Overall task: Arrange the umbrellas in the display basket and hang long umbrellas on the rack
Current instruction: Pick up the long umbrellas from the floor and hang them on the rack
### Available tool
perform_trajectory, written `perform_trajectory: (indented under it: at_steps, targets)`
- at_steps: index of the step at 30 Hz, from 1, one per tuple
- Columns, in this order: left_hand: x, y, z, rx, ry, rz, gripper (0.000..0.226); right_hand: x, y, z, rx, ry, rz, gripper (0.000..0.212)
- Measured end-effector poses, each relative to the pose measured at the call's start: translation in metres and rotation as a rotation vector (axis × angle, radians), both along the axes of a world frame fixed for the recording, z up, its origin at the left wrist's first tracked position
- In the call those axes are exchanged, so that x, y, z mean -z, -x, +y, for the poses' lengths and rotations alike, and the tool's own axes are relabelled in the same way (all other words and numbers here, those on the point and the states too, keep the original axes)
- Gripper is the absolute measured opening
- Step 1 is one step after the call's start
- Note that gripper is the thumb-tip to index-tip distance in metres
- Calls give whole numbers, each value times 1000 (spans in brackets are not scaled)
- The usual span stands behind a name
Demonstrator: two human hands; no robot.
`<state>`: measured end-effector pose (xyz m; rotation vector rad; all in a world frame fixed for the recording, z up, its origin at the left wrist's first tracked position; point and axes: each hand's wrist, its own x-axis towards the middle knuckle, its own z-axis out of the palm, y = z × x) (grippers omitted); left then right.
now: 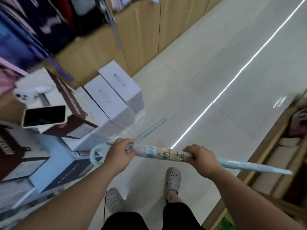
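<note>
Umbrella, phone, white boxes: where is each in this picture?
Umbrella (146, 151), head view, its wrapped middle.
Phone (44, 116), head view, dark screen.
White boxes (104, 95), head view, top of the middle box.

Both hands are on a long pale-blue umbrella (166, 152), level across the lower middle of the frame. The left hand (119, 152) grips near its round handle (96, 155) and the right hand (201, 157) clasps further along. A second slim blue umbrella (154, 127) angles up behind the left hand. White boxes (116, 87) and a phone (44, 116) sit at left.
</note>
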<state>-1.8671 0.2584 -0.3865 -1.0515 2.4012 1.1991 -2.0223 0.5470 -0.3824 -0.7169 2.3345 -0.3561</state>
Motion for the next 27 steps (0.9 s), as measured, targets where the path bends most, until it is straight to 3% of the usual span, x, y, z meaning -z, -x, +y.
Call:
perform_trajectory:
  at_steps: [7,12,16,19,27]
  targets:
    - [-150,-5,18,46,224,336,46,-104,11,5,113,225,13,18]
    - [-222,-27,39,-195,386,502,38,-146,17,-20,233,511,-229,9]
    - [-242,-34,53,-351,215,440,42,-184,12,-55,240,717,-296,9]
    - [-256,-30,64,-347,13,423,48,-226,1,-89,201,868,-384,11]
    - [-295,-45,62,-329,-165,649,45,-328,-54,-161,39,1133,-595,10]
